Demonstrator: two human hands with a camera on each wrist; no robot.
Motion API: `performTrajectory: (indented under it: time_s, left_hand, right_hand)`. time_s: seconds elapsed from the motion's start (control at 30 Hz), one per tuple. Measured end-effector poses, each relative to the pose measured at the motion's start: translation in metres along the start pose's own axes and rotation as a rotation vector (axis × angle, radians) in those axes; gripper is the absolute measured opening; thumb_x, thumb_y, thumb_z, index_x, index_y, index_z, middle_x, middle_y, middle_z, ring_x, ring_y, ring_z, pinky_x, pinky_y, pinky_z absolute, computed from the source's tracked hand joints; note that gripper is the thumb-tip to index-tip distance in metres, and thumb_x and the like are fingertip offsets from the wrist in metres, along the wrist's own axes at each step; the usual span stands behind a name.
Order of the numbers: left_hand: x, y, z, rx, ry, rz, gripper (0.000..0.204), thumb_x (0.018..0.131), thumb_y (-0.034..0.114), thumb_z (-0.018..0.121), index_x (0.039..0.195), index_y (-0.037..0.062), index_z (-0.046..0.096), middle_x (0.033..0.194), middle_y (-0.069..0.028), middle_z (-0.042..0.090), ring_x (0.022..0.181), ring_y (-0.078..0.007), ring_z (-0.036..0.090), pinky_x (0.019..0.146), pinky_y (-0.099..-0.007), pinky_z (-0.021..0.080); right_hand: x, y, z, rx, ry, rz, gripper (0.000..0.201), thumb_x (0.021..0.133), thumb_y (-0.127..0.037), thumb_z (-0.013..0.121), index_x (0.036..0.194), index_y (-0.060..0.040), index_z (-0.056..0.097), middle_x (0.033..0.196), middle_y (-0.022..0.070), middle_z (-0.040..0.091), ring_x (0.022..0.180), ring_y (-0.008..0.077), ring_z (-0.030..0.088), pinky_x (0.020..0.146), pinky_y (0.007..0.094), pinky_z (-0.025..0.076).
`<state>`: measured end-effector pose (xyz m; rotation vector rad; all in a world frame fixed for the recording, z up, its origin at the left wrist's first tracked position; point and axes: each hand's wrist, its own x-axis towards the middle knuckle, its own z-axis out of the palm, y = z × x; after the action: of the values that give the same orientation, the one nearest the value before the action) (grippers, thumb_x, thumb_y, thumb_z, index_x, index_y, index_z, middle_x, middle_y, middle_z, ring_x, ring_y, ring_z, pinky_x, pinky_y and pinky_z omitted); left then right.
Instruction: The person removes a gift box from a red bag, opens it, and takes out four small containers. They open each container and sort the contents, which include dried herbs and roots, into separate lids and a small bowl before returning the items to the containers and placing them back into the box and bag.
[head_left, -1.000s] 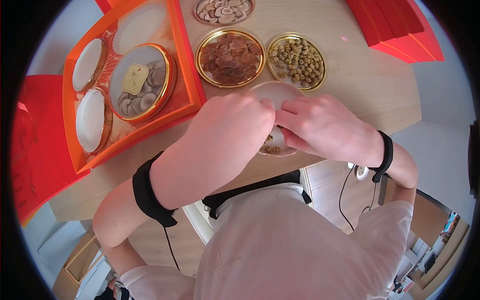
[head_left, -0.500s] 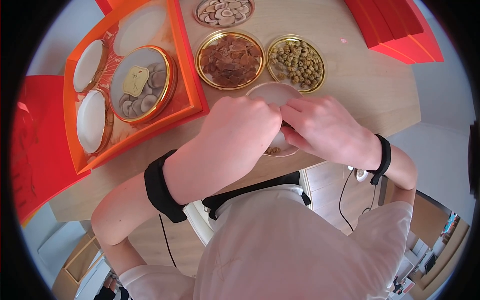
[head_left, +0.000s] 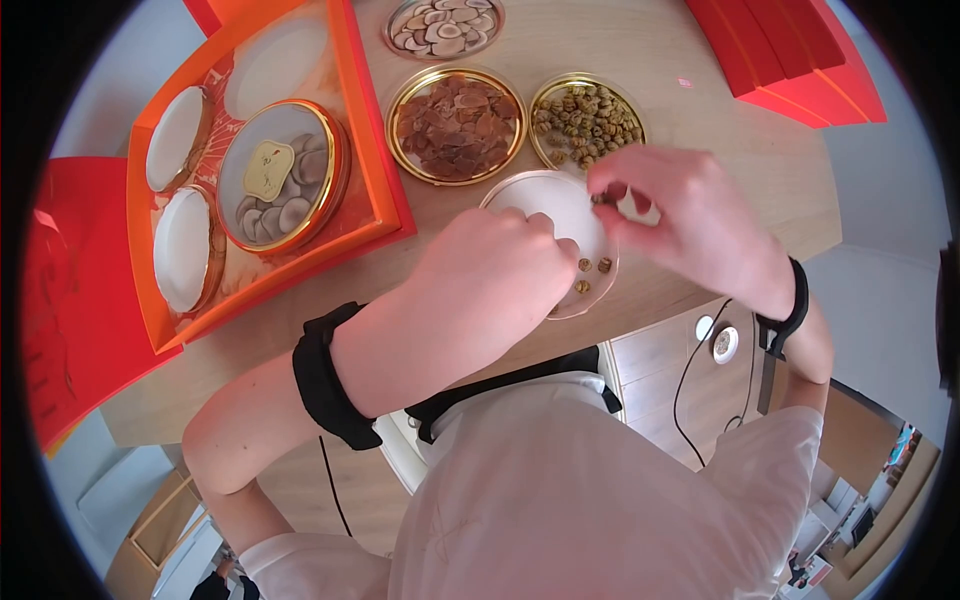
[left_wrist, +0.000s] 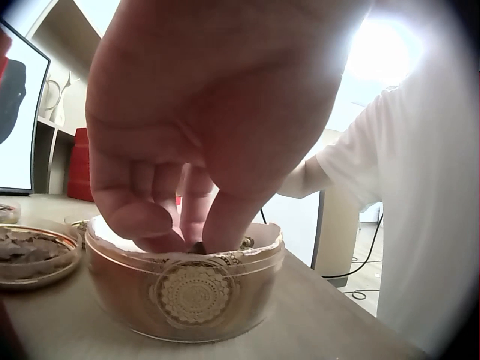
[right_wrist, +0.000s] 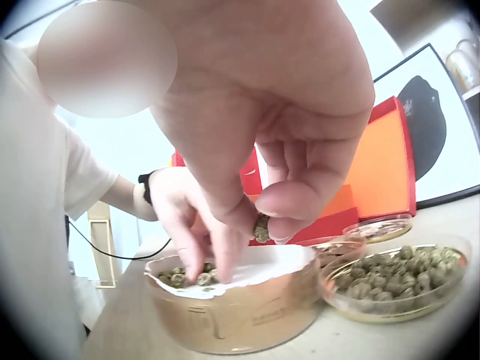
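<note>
A round clear-walled container with a white liner [head_left: 540,197] stands near the table's front edge, holding several dried herb curls [head_left: 604,265]. My left hand [head_left: 500,262] reaches down into it. In the left wrist view its thumb and fingers close around a small dark piece [left_wrist: 199,247], mostly hidden by the fingertips. At the container's right rim, my right hand [head_left: 690,205] pinches one dried herb curl [right_wrist: 261,227] between thumb and fingers, raised above the liner. A gold-rimmed dish of the same green-brown curls [right_wrist: 401,274] sits just beyond.
Dishes of reddish dried slices [head_left: 460,125] and pale dried slices [head_left: 445,27] stand farther back. On the left, an orange-red gift box [head_left: 385,190] holds round containers, one with a labelled lid [head_left: 268,170]. Another red box [head_left: 790,55] stands back right.
My right hand has moved right and up, away from the left hand, with a dried herb curl in its fingers. The left hand stays low in the container, shifted slightly right.
</note>
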<state>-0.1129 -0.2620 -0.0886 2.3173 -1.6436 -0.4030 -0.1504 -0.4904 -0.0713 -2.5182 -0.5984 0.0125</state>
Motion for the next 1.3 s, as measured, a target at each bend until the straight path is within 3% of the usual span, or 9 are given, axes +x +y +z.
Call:
performTrajectory:
  time_s: [0.07,0.17,0.23,0.37,0.57,0.87,1.1,1.2,1.3]
  left_hand:
    - [0.001,0.0,0.002,0.043,-0.006,0.03,0.017,0.078,0.009,0.069,0.093,0.0028,0.064,0.081,-0.0106,0.063,0.08,-0.0273,0.069,0.065,-0.0401,0.056]
    - [0.002,-0.001,0.006,0.094,-0.003,0.06,0.018,0.078,0.009,0.07,0.093,0.0021,0.063,0.082,-0.0104,0.064,0.077,-0.027,0.068,0.065,-0.0395,0.056]
    - [0.002,0.001,0.007,0.124,-0.007,0.057,0.018,0.078,0.009,0.07,0.093,0.0014,0.062,0.082,-0.0104,0.064,0.076,-0.0271,0.068,0.065,-0.0394,0.056]
    - [0.002,0.003,0.007,0.172,-0.018,0.041,0.017,0.078,0.008,0.069,0.091,0.0006,0.06,0.082,-0.0102,0.063,0.075,-0.0265,0.068,0.065,-0.0378,0.056]
    - [0.012,0.006,-0.005,0.205,0.121,0.04,0.017,0.077,0.007,0.069,0.089,0.0005,0.059,0.082,-0.0085,0.061,0.072,-0.0243,0.068,0.061,-0.0346,0.057]
    - [0.074,-0.004,-0.028,0.293,0.177,-0.023,0.022,0.081,0.002,0.066,0.102,-0.0043,0.062,0.091,-0.0152,0.067,0.077,-0.0315,0.073,0.065,-0.0386,0.059]
    - [0.051,-0.011,-0.025,0.193,0.338,-0.038,0.018,0.087,0.007,0.066,0.101,-0.0024,0.061,0.091,-0.015,0.065,0.088,-0.0342,0.068,0.074,-0.0453,0.056]
    - [0.021,0.001,-0.033,0.093,0.193,-0.039,0.017,0.089,0.01,0.068,0.099,-0.0003,0.06,0.091,-0.0145,0.063,0.094,-0.0331,0.065,0.078,-0.0465,0.054]
    - [0.003,0.005,-0.031,0.006,-0.127,-0.038,0.019,0.088,0.013,0.07,0.099,-0.0002,0.061,0.091,-0.0137,0.063,0.094,-0.0327,0.064,0.079,-0.0446,0.054]
  right_hand:
    - [0.007,0.014,-0.003,-0.002,0.026,0.028,0.02,0.083,-0.002,0.073,0.103,-0.0029,0.069,0.089,0.0072,0.071,0.069,0.0182,0.067,0.06,0.0303,0.054]
    - [0.016,0.026,-0.006,-0.019,0.029,0.169,0.018,0.084,-0.007,0.073,0.101,-0.0027,0.069,0.084,0.0114,0.072,0.075,0.0294,0.07,0.069,0.0399,0.054]
    - [0.021,0.031,-0.007,-0.124,0.029,0.208,0.02,0.087,-0.012,0.074,0.104,-0.0036,0.07,0.083,0.0104,0.072,0.072,0.0288,0.069,0.07,0.039,0.054]
    - [0.02,0.034,-0.006,-0.139,0.054,0.268,0.03,0.091,-0.019,0.077,0.118,-0.0091,0.069,0.081,0.0018,0.07,0.061,0.0146,0.059,0.097,0.0389,0.05]
    - [0.011,0.037,-0.017,-0.063,0.162,0.246,0.032,0.09,-0.029,0.078,0.112,-0.0055,0.072,0.08,0.0074,0.072,0.059,0.0184,0.062,0.058,0.0331,0.049]
    - [-0.01,0.044,-0.04,-0.128,0.255,0.314,0.029,0.092,-0.026,0.077,0.111,-0.0053,0.071,0.081,0.0045,0.069,0.058,0.0125,0.057,0.053,0.0303,0.046]
    - [-0.019,0.021,-0.03,-0.041,0.148,0.182,0.025,0.089,-0.018,0.077,0.11,-0.0059,0.071,0.088,0.0061,0.071,0.065,0.0177,0.063,0.057,0.0334,0.049]
    - [-0.017,0.014,-0.018,-0.025,0.018,-0.053,0.02,0.087,-0.013,0.077,0.104,-0.0056,0.07,0.091,0.0083,0.07,0.073,0.0257,0.067,0.063,0.039,0.052]
    - [-0.012,0.002,-0.012,-0.043,-0.203,-0.129,0.017,0.086,-0.012,0.076,0.098,-0.0048,0.068,0.09,0.0102,0.068,0.08,0.0324,0.068,0.069,0.0436,0.053]
